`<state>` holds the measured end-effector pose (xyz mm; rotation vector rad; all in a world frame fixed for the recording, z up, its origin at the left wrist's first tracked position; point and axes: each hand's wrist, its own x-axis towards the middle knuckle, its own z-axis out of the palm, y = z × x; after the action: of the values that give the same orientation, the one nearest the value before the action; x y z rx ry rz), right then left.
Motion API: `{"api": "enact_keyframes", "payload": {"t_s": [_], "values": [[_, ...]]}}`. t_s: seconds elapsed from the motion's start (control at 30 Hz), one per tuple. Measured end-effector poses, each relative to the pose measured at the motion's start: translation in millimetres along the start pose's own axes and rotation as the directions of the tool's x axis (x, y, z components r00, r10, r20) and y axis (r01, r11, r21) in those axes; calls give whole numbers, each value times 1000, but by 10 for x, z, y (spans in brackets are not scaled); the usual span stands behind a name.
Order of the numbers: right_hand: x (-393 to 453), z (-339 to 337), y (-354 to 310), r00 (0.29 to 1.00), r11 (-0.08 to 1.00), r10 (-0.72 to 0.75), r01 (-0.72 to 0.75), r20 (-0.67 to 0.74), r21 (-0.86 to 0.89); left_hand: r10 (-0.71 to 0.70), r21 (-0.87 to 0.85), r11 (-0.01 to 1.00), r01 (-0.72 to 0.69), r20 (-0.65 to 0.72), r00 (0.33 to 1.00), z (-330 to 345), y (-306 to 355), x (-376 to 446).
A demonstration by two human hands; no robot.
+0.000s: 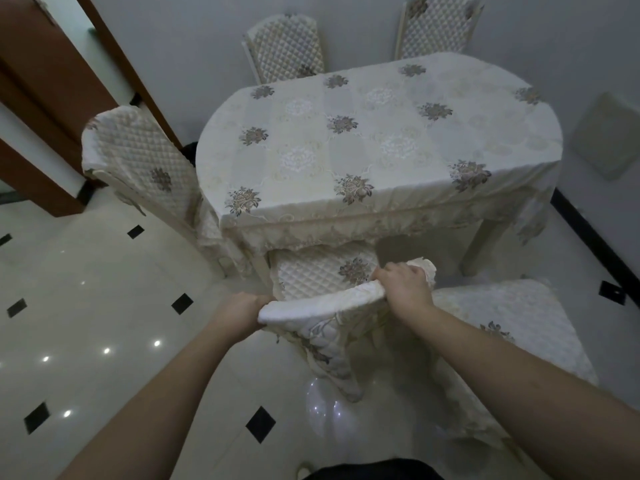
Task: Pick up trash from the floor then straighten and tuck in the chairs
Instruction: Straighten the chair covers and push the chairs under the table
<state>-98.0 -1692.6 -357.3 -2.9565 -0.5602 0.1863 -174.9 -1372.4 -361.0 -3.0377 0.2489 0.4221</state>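
Head view: 1 camera, looking down at both arms.
Left grip (239, 311): fingers curled over the left end of the near chair (322, 306) top rail.
Right grip (403, 285): clasps the same rail at its right end.
Near chair: between the 2 grips, its seat partly under the tabletop (363, 140).
Second chair (512, 323): right of the right grip, seat out from the tabletop.
Side chair (145, 164): beyond the left grip, against the tabletop edge.
Floor (86, 306): glossy tile below both grips.

A floral cream tablecloth (374, 147) covers the worktop. A brown wooden door frame (52, 98) stands at the left. Black diamond tiles (260, 424) dot the glossy floor (86, 306).
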Motion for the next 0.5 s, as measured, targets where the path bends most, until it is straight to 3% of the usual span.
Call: {"api": "enact_keyframes", "payload": {"t_s": [0.27, 0.5], "values": [[261, 111, -451, 1000, 1000, -17, 17, 14, -3, -70, 8, 998, 70, 36, 997, 9, -588, 128], [490, 77, -473, 1000, 999, -21, 21, -7, 49, -38, 42, 998, 36, 38, 999, -188, -661, 280]]}}
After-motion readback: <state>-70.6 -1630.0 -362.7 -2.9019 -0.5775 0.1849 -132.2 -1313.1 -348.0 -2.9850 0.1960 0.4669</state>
